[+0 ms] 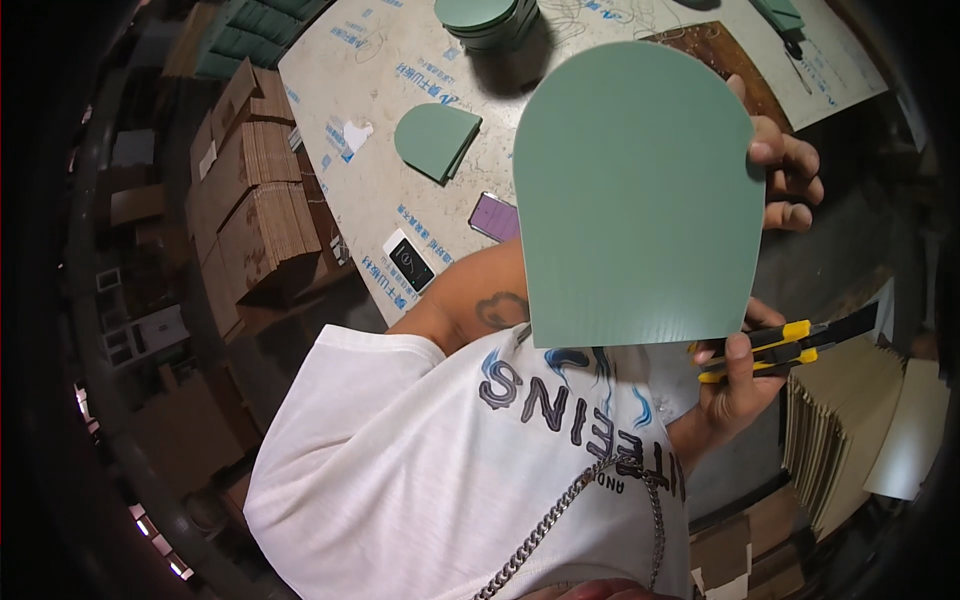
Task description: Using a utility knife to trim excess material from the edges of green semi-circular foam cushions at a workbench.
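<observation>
A pale green board (640, 200) with an arched top and a straight bottom edge is held up in front of me. My left arm passes behind it, and my left hand (787, 170) grips its right edge with curled fingers; the palm is hidden. Just below the board's lower right corner, my right hand (740, 385) is closed round a yellow and black utility knife (765, 352). The knife points to the right, and the right thumb lies close to the board's corner.
Smaller green arched pieces (437, 140) lie on the white table (340, 80), near a purple-faced object (494, 216) and a black-and-white device (408, 260). Round green pieces (488, 25) are stacked behind. Folded cardboard (265, 220) stands left; upright sheets (840, 420) stand right.
</observation>
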Motion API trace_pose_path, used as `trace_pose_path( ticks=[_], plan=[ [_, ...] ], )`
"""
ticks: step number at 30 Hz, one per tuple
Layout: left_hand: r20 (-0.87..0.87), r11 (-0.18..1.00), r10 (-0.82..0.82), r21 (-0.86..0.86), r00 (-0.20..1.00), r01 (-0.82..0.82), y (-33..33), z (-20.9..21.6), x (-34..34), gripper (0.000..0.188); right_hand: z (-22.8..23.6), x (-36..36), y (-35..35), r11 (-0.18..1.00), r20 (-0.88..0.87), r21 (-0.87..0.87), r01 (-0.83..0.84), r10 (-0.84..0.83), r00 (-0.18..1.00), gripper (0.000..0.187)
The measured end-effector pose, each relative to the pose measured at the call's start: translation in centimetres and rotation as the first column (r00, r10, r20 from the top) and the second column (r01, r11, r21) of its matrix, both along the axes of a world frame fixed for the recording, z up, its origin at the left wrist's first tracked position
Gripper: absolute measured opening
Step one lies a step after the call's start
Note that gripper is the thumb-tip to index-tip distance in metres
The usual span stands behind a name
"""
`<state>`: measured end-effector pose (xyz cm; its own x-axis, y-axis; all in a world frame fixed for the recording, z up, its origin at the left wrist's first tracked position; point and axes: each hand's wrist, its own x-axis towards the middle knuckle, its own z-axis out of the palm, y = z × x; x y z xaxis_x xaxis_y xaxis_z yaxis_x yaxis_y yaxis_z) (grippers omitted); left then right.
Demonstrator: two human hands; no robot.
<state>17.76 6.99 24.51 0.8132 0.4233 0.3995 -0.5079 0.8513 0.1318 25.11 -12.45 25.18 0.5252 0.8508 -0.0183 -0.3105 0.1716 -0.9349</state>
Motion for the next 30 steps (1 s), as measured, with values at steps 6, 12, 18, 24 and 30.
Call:
trace_pose_path(
  ticks=[6, 12, 18, 24, 30],
  plan=[
    [0.115, 0.993, -0.057, 0.109, 0.992, 0.044, 1.2, -2.0, 0.8, 0.061, 0.2, 0.1, 0.1, 0.997, 0.009, -0.055, -0.056, 0.056, 0.998, 0.038],
    [-0.363, 0.952, -0.261, 0.057, 0.894, 0.301, -0.4, 2.6, -0.7, 0.04, -0.1, 2.2, -0.3, 0.979, -0.112, -0.12, -0.164, 0.151, 0.982, 0.025],
    [-0.281, 0.927, -0.371, -0.174, 0.885, 0.333, -1.0, -0.3, 5.1, 0.053, -0.6, 4.6, -3.3, 0.968, 0.056, -0.211, -0.138, 0.153, 0.987, 0.026],
    [-0.11, 0.503, -0.864, -0.192, 0.49, 0.843, -5.4, -10.3, 12.9, 0.051, -1.0, 3.1, -12.0, 0.894, 0.094, -0.291, 0.341, -0.328, 0.94, 0.028],
    [0.008, 0.047, -0.999, -0.132, 0.048, 0.99, -15.8, -13.8, 15.1, 0.053, -1.5, 3.3, -17.1, 0.56, 0.219, -0.297, 0.774, -0.748, 0.626, 0.019]
  ],
)
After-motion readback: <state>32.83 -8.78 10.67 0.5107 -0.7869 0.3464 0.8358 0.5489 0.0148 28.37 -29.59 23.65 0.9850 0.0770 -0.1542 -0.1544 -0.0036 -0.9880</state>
